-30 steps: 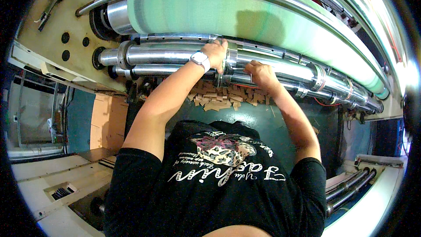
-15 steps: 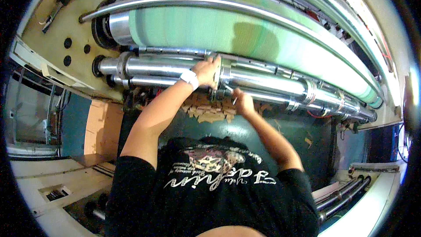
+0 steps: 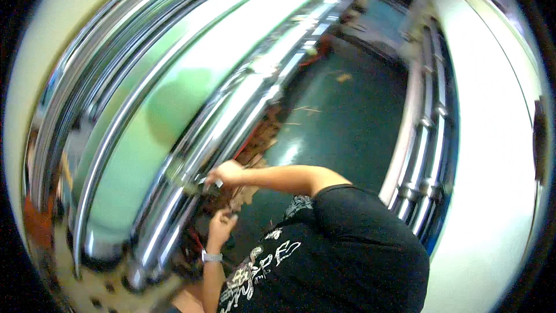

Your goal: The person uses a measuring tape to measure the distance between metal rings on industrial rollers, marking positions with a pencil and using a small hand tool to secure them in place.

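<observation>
My right hand (image 3: 229, 174) is closed beside a collar (image 3: 178, 173) on the long shiny metal shaft (image 3: 237, 101). A small bright metal tool (image 3: 218, 183) shows at its fingers; blur hides the exact kind. Lower down, clear of the shaft, is my left hand (image 3: 221, 227), with a white watch (image 3: 212, 257) on its wrist. Its fingers look partly bent and apart, with nothing plain to see in them. Behind the shaft lies a wide green-covered cylinder (image 3: 130, 177), with my shadow on it.
Torn brown cardboard scraps (image 3: 252, 153) lie under the shaft on the dark green floor (image 3: 330, 104). At the right stands a white machine housing (image 3: 492, 116) with metal rollers (image 3: 425, 139) along it. A metal bar (image 3: 119, 119) runs above the green cylinder.
My view has swung round, so the machine now runs diagonally. My left hand has come off the collar and dropped below the shaft. The right hand stays beside the collar.
</observation>
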A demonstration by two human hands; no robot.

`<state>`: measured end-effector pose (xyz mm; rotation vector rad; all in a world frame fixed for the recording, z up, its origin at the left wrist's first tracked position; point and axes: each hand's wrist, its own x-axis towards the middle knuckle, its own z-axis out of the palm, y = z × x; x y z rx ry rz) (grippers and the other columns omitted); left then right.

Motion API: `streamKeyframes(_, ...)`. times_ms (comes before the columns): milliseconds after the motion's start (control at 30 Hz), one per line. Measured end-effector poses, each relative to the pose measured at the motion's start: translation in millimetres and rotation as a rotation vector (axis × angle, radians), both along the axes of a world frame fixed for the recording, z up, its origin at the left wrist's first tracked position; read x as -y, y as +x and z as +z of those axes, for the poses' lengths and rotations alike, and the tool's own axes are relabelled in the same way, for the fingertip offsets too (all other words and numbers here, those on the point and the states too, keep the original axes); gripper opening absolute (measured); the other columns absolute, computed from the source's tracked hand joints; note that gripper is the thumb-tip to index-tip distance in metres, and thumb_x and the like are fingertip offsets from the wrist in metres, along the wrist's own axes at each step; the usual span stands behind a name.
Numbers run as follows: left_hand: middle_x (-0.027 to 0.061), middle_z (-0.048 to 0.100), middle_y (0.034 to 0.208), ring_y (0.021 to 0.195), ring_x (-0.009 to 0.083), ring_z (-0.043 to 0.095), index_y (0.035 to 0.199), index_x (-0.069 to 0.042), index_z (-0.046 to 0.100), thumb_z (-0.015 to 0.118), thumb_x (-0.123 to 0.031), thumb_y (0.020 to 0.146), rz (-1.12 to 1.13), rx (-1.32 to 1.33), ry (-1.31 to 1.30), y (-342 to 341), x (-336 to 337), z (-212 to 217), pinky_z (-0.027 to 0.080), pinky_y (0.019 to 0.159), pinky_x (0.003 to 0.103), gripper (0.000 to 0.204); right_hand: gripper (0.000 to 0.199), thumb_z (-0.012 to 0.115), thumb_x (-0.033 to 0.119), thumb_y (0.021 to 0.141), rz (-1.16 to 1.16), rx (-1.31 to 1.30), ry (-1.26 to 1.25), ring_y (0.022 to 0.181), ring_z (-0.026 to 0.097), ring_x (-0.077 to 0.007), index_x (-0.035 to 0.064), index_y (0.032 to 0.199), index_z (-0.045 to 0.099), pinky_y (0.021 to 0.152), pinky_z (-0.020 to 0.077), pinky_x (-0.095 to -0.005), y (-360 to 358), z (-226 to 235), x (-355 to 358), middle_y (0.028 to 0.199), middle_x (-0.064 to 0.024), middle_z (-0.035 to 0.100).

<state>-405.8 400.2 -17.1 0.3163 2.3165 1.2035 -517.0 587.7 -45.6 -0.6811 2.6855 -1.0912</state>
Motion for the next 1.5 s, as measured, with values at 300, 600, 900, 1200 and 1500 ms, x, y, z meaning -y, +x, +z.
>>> streamKeyframes(300, 0.0168, 0.063, 0.082, 0.071, 0.0206, 0.061, 0.098, 0.005, 0.057, 0.067, -0.029, 0.074, -0.489, 0.089, -0.223, -44.7, -136.6, -29.5, 0.047, 0.066, 0.03, 0.043, 0.032, 0.039, 0.038, 0.089, -0.544, -0.3, -0.3, 0.081, 0.058, -0.0295, 0.0141, 0.094, 0.059, 0.071, 0.0471, -0.0392, 15.1, -40.5, -187.2, 0.084, -0.009, 0.062)
streamKeyframes(600, 0.0079, 0.061, 0.073, 0.061, 0.0109, 0.055, 0.093, 0.005, 0.057, 0.063, -0.021, 0.08, -0.697, 0.32, -0.047, -109.4, -387.4, -40.4, 0.043, 0.054, 0.024, 0.03, 0.024, 0.045, 0.016, 0.085, -2.211, 0.055, -0.65, 0.058, 0.052, -0.0172, 0.003, 0.07, 0.058, 0.054, 0.0405, -0.033, 254.6, -194.8, -553.6, 0.062, -0.0068, 0.056)
streamKeyframes(900, 0.0116, 0.06, 0.069, 0.062, 0.0167, 0.058, 0.1, 0.004, 0.055, 0.063, -0.029, 0.079, -1.119, 0.198, -0.17, -170.6, -676.5, -29.0, 0.045, 0.058, 0.028, 0.04, 0.012, 0.045, -0.001, 0.075, -2.028, -0.462, -0.251, 0.066, 0.052, -0.0191, 0.0032, 0.083, 0.053, 0.059, 0.0404, -0.0276, 246.0, -92.9, -773.6, 0.069, -0.0059, 0.053)
streamKeyframes(1200, 0.012, 0.061, 0.077, 0.069, 0.017, 0.057, 0.099, 0.004, 0.056, 0.061, -0.031, 0.08, -1.419, 0.196, -0.233, -261.2, -969.8, -34.1, 0.045, 0.064, 0.029, 0.04, 0.008, 0.046, 0.002, 0.079, -2.303, -0.18, 0.175, 0.074, 0.055, -0.033, -0.0009, 0.082, 0.052, 0.067, 0.0435, -0.0369, 254.8, 53.8, -989.1, 0.077, -0.0183, 0.056)
streamKeyframes(1500, 0.022, 0.059, 0.089, 0.083, 0.0279, 0.059, 0.098, 0.005, 0.054, 0.058, -0.037, 0.08, -1.836, -0.226, -0.057, -261.6, -1233.9, 1.7, 0.046, 0.069, 0.037, 0.046, 0.022, 0.048, 0.012, 0.079, -2.604, 0.053, 0.978, 0.103, 0.048, -0.0332, 0.0013, 0.097, 0.054, 0.091, 0.0353, -0.0405, 264.9, 42.1, -1155.6, 0.106, -0.0211, 0.053)
